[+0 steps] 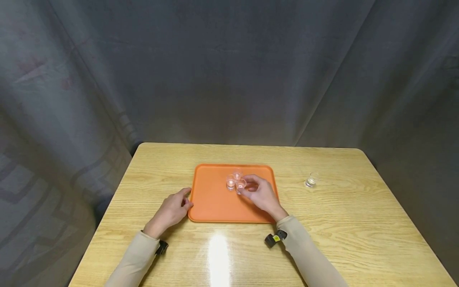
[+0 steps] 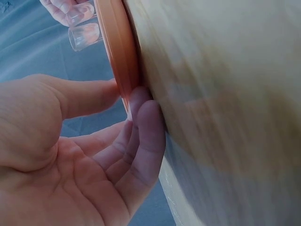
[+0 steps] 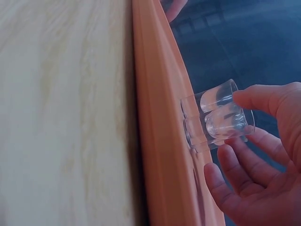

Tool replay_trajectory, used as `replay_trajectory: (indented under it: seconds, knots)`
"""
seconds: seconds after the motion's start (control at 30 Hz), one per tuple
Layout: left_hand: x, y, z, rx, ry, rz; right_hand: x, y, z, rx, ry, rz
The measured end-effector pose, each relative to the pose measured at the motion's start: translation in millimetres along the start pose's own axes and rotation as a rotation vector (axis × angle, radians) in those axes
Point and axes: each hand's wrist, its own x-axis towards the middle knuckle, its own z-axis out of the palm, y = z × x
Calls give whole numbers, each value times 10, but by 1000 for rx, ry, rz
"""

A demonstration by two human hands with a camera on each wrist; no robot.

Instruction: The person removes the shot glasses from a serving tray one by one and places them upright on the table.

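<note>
An orange tray (image 1: 215, 205) lies on the table, and my left hand (image 1: 173, 207) holds its left edge. The left wrist view shows the thumb (image 2: 91, 98) on the rim and the curled fingers (image 2: 151, 125) by its underside, close to the tabletop. On the tray my right hand (image 1: 263, 195) pinches a small clear shot glass (image 1: 241, 186) between thumb and fingers. This glass stands upright, close against two like it: one shot glass (image 1: 231, 183) to its left, another shot glass (image 1: 237, 174) behind. In the right wrist view the held shot glass (image 3: 228, 125) partly covers its neighbours.
A further shot glass (image 1: 310, 180) stands on the wooden table (image 1: 344, 215) to the right of the tray. Grey curtain (image 1: 222, 87) hangs behind the table and at both sides. Each wrist wears a black strap-on camera (image 1: 271, 240).
</note>
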Motion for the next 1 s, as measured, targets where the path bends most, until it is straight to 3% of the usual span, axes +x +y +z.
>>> replay_trajectory:
  seconds: [0.53, 1.0]
  knots:
    - [1, 8, 0, 8, 2, -8, 1, -9, -36, 4, 28, -2]
    - [-5, 5, 3, -7, -2, -2, -24, 17, -200, 11, 57, -5]
